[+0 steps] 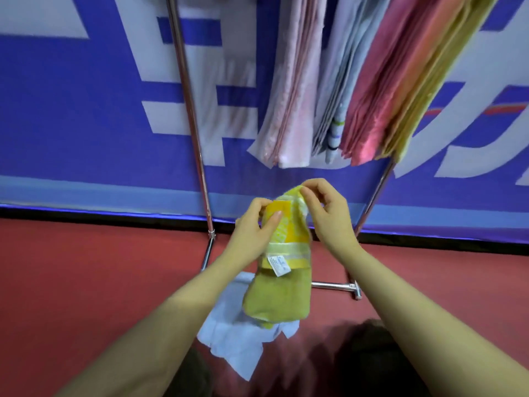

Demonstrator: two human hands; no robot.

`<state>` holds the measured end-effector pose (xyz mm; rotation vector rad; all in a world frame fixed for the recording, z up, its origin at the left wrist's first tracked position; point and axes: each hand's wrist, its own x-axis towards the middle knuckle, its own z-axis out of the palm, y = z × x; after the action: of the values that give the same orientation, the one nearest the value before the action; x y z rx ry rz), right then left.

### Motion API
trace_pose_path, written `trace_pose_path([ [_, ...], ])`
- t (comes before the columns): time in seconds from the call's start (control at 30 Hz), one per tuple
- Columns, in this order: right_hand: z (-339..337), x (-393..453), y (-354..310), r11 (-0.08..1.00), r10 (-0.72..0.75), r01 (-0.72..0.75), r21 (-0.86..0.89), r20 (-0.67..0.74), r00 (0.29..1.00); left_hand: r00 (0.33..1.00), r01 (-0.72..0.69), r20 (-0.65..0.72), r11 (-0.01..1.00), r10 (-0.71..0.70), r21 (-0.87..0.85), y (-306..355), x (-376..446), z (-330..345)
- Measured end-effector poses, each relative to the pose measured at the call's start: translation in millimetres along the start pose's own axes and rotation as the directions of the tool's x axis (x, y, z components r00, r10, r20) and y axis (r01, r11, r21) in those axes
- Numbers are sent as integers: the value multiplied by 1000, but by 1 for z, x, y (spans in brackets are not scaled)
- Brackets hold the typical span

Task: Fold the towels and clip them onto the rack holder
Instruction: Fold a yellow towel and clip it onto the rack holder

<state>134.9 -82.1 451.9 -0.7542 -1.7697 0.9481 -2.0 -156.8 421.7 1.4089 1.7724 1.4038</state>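
Towel, yellow-green and folded, hangs before the rack; our left hand and right hand pinch its top edge. We judge it soft, light; grip near corners.

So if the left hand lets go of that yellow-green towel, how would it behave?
Probably floppy: the yellow-green towel sags below the left hand and right hand pinching its top. It likely would droop, not slip, and seems light.
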Motion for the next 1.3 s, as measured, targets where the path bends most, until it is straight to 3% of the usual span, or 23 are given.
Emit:
trace_pose_path([
  [0.2,-43,4,-34,1000,18,-15,27,-139,990,986,-149,-83,989,146,-23,69,10,-3],
  [0.37,-64,0,-58,999,33,-25,43,-203,979,969,-240,-62,971,241,20,125,20,-6],
  [0.43,-66,-1,-67,1000,-19,22,9,-240,971,958,-267,-89,962,271,56,135,25,-5],
  [0.5,-66,-2,-75,984,-148,113,-135,-278,949,952,-275,-115,957,284,91,142,30,-6],
  [0.63,-62,-4,-86,912,-330,251,-324,-219,918,949,-255,-133,945,285,202,160,38,-11],
  [0.93,-41,11,-89,714,-493,396,-578,-12,870,923,-286,-155,899,352,332,201,61,-33],
  [1.13,-39,32,-108,662,-652,522,-538,-71,755,921,-271,-157,876,357,399,208,70,-49],
  [1.3,-44,36,-126,856,-481,447,-260,-78,874,966,-176,-123,926,228,334,196,68,-49],
])
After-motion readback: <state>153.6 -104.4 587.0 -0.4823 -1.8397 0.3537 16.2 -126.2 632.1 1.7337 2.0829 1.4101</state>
